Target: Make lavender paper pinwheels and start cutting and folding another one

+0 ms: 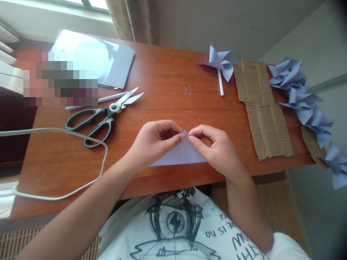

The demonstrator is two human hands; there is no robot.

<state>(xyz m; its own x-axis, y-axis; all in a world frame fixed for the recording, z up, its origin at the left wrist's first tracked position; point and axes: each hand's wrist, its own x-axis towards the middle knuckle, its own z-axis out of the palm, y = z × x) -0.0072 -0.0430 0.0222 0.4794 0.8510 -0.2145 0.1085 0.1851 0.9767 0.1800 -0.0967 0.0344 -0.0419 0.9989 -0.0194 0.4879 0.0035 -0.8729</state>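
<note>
A pale lilac sheet of paper [181, 154], folded into a triangle, lies on the wooden table [168, 94] near its front edge. My left hand [154, 141] pinches the top corner of the paper from the left. From the right, my right hand [217, 148] pinches the same corner, its fingertips touching those of the left. The lower part of the paper rests flat between both hands.
Black-handled scissors [101, 117] and a rolled paper stick [94, 101] lie at the left. A white cable [81, 137] loops nearby. A finished paper pinwheel [221, 63] lies at the back, corrugated cardboard [262, 108] and several pinwheels [306, 101] at the right, a paper pad [108, 61] back left.
</note>
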